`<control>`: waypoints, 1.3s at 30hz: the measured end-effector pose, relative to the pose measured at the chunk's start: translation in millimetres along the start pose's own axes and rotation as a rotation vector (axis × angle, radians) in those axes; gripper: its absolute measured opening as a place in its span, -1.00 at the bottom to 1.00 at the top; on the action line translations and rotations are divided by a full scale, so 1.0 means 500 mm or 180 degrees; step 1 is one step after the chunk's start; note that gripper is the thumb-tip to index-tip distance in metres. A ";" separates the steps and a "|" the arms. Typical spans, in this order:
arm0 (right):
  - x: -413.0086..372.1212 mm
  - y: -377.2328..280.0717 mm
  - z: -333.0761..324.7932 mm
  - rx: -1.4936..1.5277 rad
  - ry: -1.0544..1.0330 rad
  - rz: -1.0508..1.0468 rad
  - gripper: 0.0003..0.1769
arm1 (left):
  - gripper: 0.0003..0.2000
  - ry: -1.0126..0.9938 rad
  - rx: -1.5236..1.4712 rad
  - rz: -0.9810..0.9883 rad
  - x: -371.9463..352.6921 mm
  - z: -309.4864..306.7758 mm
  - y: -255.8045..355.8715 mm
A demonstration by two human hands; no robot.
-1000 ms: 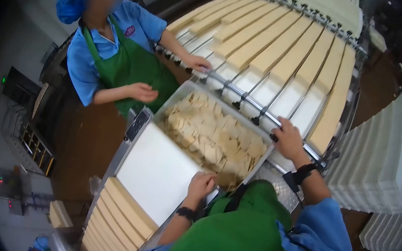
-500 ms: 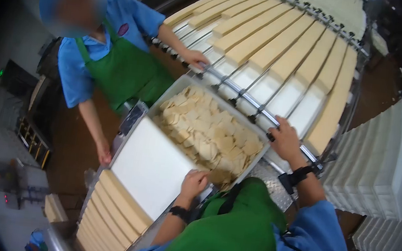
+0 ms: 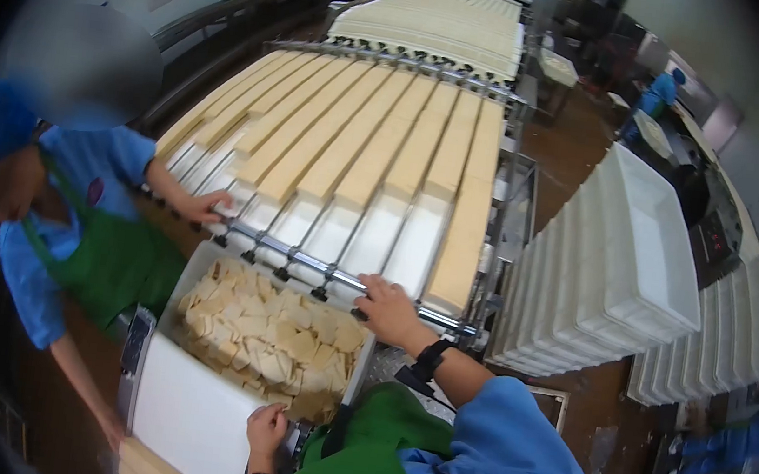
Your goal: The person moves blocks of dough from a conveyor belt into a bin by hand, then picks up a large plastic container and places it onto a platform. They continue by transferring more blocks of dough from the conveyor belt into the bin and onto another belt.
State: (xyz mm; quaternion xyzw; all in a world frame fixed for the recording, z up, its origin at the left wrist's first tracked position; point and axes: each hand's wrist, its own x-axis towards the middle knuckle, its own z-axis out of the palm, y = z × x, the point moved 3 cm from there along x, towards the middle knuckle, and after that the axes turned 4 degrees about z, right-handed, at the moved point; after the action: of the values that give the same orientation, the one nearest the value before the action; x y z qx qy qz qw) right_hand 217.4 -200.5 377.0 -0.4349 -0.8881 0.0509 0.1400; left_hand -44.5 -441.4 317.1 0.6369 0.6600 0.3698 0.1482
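My right hand [image 3: 388, 311] is closed over the round metal rail [image 3: 302, 256] at the near end of the wide conveyor. Lower down, my left hand [image 3: 267, 430] has its fingers curled at the bin's near corner, beside the white belt [image 3: 192, 403]; what they hold, if anything, is hidden. Between my hands and the co-worker sits a pale plastic bin [image 3: 361, 371] filled with thin, flat, cream-coloured pieces [image 3: 275, 328]. Beyond the rail, long pale-yellow strips [image 3: 371, 142] lie side by side in lanes on the white conveyor belt [image 3: 370, 236].
A co-worker in a green apron [image 3: 124, 264] stands at left, one hand [image 3: 205, 206] on the rail. Stacked white trays [image 3: 602, 253] rise at right, with another stack [image 3: 725, 323] behind. More pale strips [image 3: 151, 473] show at the bottom. Another person [image 3: 663, 93] is far off.
The view has swung up and to the right, showing more of the conveyor and room. Both my hands keep about the same places at the rail and bin corner.
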 end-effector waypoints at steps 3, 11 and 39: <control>-0.005 -0.004 -0.008 -0.0053 0.0109 -0.0029 -0.56 | -0.85 -0.0016 0.0165 0.0021 -0.004 0.004 -0.002; -0.003 -0.003 -0.004 -0.0074 0.0012 -0.0063 -0.55 | -0.85 -0.0076 0.0193 -0.0147 -0.004 0.001 0.009; 0.055 -0.580 0.029 0.2112 -0.3014 -0.2413 -0.66 | -0.77 0.4079 0.0582 -0.2542 -0.492 -0.322 0.016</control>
State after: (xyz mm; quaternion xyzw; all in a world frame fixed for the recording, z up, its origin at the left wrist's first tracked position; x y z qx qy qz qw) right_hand -22.9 -357.3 430.3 0.0404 -0.8818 0.4519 -0.1290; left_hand -110.4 -724.0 364.5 0.0202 0.8254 0.5296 -0.1948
